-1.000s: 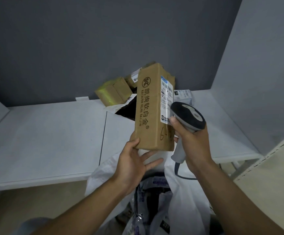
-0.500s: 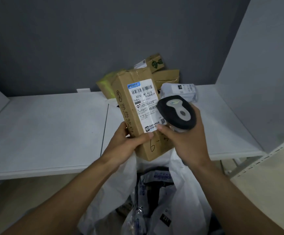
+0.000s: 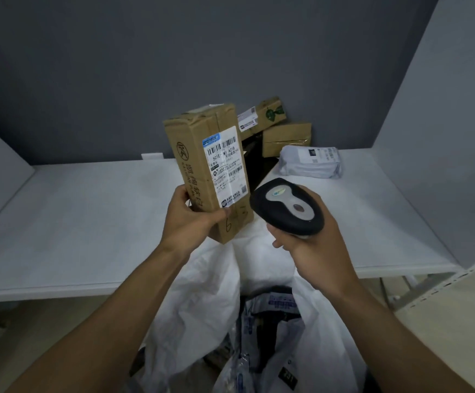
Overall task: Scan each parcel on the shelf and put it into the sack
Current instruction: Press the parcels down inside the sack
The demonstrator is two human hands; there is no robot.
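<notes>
A tall brown cardboard parcel [image 3: 199, 143] is held upright in my left hand [image 3: 191, 219], which grips its lower end; its white barcode label [image 3: 226, 168] faces me. My right hand [image 3: 312, 248] is shut on a black and grey barcode scanner [image 3: 285, 208], whose head sits just right of the parcel's lower part. Below both hands the white sack [image 3: 202, 302] stands open, with several bagged parcels [image 3: 270, 336] inside. On the white shelf [image 3: 74, 222] behind lie two brown boxes [image 3: 285, 137] and a white poly mailer [image 3: 310, 161].
Grey walls close the shelf at the back and right. A black bagged item [image 3: 254, 163] lies behind the held parcel. A pale perforated shelf upright [image 3: 440, 287] runs at the lower right. The shelf's front edge crosses just above the sack.
The parcel has been turned so its label faces me. My left hand shifted from beneath it to gripping its lower side, and the scanner has drawn back a little to the right.
</notes>
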